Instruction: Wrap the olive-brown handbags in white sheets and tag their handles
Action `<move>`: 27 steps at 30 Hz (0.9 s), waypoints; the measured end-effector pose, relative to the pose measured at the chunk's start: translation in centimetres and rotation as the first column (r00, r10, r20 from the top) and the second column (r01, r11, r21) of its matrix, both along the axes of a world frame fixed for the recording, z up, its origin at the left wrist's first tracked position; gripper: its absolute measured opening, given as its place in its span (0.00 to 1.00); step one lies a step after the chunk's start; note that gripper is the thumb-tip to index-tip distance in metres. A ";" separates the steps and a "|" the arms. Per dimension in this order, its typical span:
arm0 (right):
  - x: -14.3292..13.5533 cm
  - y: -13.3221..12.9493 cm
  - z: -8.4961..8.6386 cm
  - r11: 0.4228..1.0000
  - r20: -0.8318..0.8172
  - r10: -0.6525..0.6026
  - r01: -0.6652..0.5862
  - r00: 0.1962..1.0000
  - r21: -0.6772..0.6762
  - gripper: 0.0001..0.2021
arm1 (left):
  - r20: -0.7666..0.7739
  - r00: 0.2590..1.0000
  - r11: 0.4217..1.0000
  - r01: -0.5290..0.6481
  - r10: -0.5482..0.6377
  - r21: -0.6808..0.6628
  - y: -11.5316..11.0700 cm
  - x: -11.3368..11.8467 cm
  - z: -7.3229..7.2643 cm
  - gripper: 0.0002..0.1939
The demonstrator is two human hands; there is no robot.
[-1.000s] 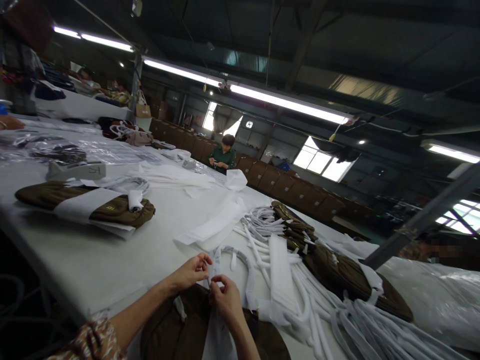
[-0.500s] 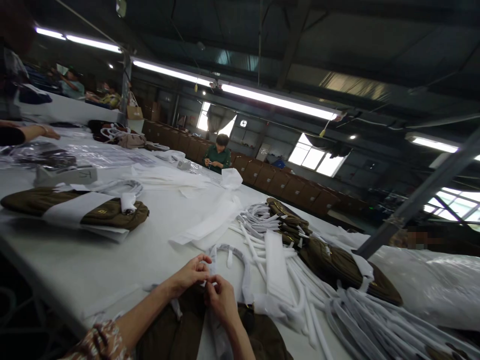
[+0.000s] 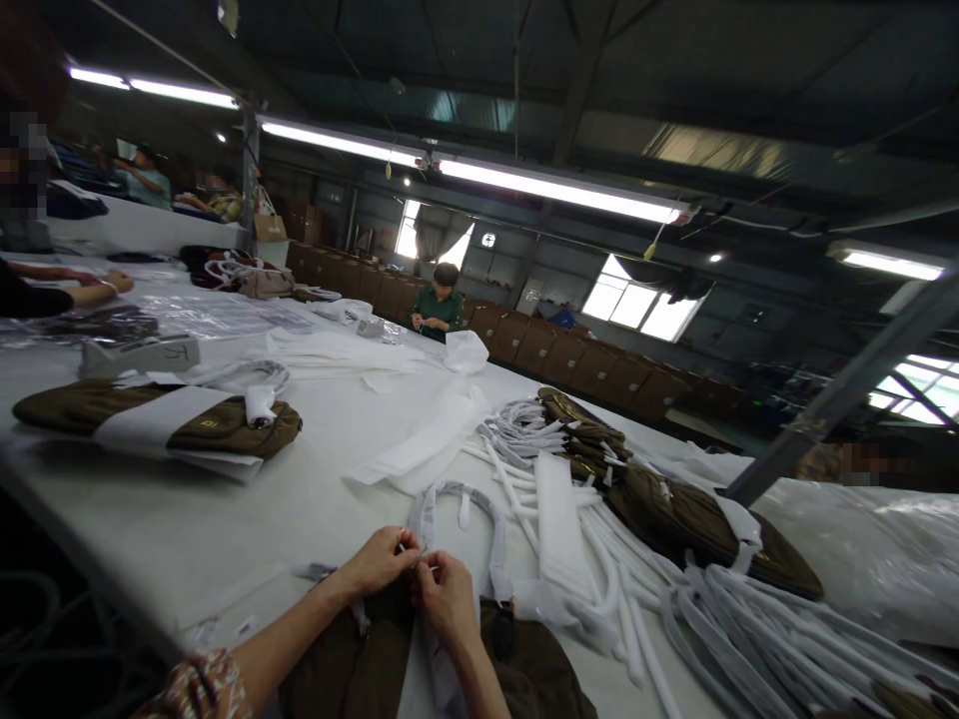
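A dark olive-brown bag (image 3: 352, 659) lies at the table's near edge, under my forearms. Its arched handle (image 3: 496, 529), wrapped in white, rises beyond my hands, with a small white-wrapped tag (image 3: 465, 509) inside the arch. At the left foot of this handle my left hand (image 3: 386, 561) pinches the white wrapping between thumb and fingers. My right hand (image 3: 448, 594) meets it there, fingertips closed on the same spot. The exact bit between the fingertips is mostly hidden. A white strip runs down the bag below my right hand.
Another brown bag with a white band (image 3: 150, 424) lies on the left. White sheets (image 3: 420, 444) are in the middle. To the right are white tubes (image 3: 606, 569), a folded white strip (image 3: 558, 519), more brown bags (image 3: 659, 514) and wrapped handles (image 3: 756, 619). Co-workers stand across and at left.
My hands stay together at the handle's foot, with small finger movements. The camera view has shifted slightly. At far left, a co-worker's arms have moved further into view.
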State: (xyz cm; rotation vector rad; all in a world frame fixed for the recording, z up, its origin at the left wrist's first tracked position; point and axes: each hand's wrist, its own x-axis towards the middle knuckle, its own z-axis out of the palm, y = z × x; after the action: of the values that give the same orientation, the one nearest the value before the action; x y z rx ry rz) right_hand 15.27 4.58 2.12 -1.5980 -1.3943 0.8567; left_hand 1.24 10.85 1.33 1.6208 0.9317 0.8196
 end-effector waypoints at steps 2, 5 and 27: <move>-0.1 0.0 -0.1 1.000 -0.001 -0.011 0.011 1.000 -0.002 0.09 | -0.014 1.000 0.999 -0.002 0.003 0.034 0.0 0.1 -0.2 0.09; -0.1 0.2 -0.3 0.999 -0.021 -0.035 0.034 0.999 -0.018 0.08 | -0.023 1.000 0.998 -0.011 0.012 0.055 0.0 0.1 -0.7 0.09; 1.1 0.5 -0.2 0.986 -0.309 -0.035 -0.017 0.950 -0.165 0.08 | -0.177 0.955 0.971 0.233 -0.239 -0.056 -0.4 -0.9 0.4 0.11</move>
State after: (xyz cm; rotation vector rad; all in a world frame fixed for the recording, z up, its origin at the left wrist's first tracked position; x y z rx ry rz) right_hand 16.36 5.09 1.92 -1.5105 -1.1146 1.1894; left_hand 0.31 10.43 1.73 1.7584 0.8525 0.4937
